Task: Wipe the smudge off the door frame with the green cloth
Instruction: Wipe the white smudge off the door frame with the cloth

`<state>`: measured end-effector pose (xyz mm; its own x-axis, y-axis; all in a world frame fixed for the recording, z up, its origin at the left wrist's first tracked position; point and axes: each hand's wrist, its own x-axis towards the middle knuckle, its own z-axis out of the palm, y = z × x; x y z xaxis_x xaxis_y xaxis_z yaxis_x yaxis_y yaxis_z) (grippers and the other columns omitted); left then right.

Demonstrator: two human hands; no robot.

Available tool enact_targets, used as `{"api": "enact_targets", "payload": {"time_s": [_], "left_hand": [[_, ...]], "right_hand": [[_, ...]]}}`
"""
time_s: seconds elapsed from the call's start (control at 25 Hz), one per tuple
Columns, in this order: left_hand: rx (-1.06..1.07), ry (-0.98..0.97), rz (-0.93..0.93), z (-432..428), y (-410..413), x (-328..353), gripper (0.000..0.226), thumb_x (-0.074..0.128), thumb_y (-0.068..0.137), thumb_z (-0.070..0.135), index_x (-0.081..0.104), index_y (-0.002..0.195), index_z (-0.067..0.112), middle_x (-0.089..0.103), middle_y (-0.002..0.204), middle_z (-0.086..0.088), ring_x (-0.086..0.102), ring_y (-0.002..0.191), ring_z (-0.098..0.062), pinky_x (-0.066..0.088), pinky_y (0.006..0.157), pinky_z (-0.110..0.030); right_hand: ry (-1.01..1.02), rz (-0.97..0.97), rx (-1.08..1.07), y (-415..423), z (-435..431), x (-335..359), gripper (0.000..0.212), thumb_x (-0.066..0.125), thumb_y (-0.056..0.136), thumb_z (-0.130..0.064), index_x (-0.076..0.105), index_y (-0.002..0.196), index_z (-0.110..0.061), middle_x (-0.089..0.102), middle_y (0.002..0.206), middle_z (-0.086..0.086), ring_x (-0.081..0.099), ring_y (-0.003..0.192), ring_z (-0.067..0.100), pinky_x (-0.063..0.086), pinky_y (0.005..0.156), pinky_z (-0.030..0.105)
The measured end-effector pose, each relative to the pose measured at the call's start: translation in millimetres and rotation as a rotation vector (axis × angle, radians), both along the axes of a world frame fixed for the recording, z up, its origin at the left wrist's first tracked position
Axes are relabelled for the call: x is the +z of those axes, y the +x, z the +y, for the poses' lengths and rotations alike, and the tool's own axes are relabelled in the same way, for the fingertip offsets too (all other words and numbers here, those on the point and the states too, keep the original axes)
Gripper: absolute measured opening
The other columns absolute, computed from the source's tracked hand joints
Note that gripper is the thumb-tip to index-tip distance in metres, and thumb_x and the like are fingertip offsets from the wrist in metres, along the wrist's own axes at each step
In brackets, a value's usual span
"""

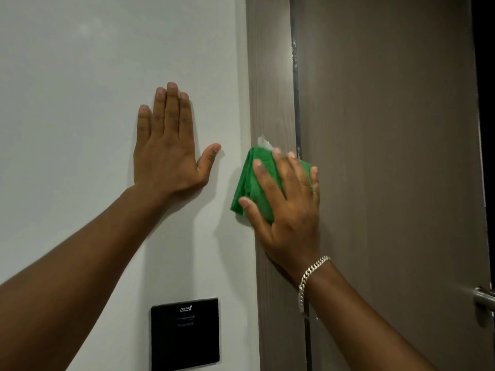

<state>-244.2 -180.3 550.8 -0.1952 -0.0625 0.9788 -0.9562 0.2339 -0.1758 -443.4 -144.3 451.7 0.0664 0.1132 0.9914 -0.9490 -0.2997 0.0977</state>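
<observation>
My right hand [288, 204] presses a folded green cloth [250, 183] flat against the brown wood-grain door frame [270, 76]. A white smudge [263, 142] shows on the frame just above the cloth's top edge, touching it. The fingers are spread over the cloth and hide most of it. My left hand [167, 145] lies flat on the white wall [80, 103] to the left of the frame, palm down, fingers up, holding nothing. A silver bracelet sits on my right wrist.
The brown door [388, 156] stands right of the frame, with a metal handle [484, 297] at the right edge. A black wall switch panel [184, 334] is mounted low on the wall, below my left arm. A dark gap runs along the door's edge.
</observation>
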Motion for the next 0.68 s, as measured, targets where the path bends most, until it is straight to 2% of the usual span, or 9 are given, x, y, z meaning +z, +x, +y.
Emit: {"api": "enact_targets", "payload": {"time_s": [0.12,0.24,0.36,0.52,0.68], "left_hand": [[0.009,0.0,-0.012,0.2,0.6,2.8,0.09,0.015,0.093,0.065,-0.006,0.156,0.005,-0.008,0.167,-0.016,-0.009,0.154,-0.029,0.003,0.125,-0.052],[0.014,0.0,-0.018,-2.6,-2.2,8.7,0.09,0.016,0.093,0.065,-0.008,0.156,0.006,-0.01,0.167,-0.015,-0.011,0.154,-0.028,0.002,0.125,-0.051],[0.014,-0.007,-0.046,-5.1,-0.6,17.0,0.091,0.012,0.092,0.067,-0.009,0.156,0.006,-0.011,0.167,-0.014,-0.012,0.154,-0.027,0.003,0.125,-0.051],[0.01,-0.018,-0.05,-5.4,0.6,19.7,0.089,0.011,0.092,0.067,-0.009,0.156,0.007,-0.011,0.167,-0.013,-0.012,0.154,-0.026,0.002,0.125,-0.051],[0.013,-0.016,-0.058,-6.1,1.3,19.8,0.09,0.011,0.093,0.068,-0.01,0.156,0.007,-0.011,0.167,-0.013,-0.012,0.154,-0.026,0.003,0.125,-0.051]], "right_hand": [[-0.009,-0.027,0.037,-11.2,0.9,-10.2,0.056,0.044,0.099,-0.052,0.048,0.143,-0.018,0.044,0.153,0.015,0.035,0.146,0.032,0.022,0.122,0.058],[-0.028,-0.12,0.078,-6.6,-0.3,32.4,0.057,0.047,0.096,-0.053,0.049,0.142,-0.019,0.048,0.151,0.014,0.038,0.144,0.032,0.024,0.121,0.058],[-0.038,-0.005,0.021,-4.0,-1.2,44.8,0.063,0.047,0.095,-0.06,0.049,0.142,-0.02,0.046,0.152,0.013,0.036,0.145,0.031,0.02,0.122,0.058],[-0.049,0.174,0.002,-26.6,-0.1,-2.0,0.078,0.062,0.081,-0.071,0.054,0.138,-0.018,0.046,0.151,0.014,0.037,0.145,0.031,0.021,0.122,0.06],[-0.01,-0.001,0.012,-25.9,5.9,34.4,0.083,0.058,0.079,-0.075,0.052,0.14,-0.019,0.047,0.152,0.012,0.038,0.145,0.03,0.02,0.123,0.057]]}}
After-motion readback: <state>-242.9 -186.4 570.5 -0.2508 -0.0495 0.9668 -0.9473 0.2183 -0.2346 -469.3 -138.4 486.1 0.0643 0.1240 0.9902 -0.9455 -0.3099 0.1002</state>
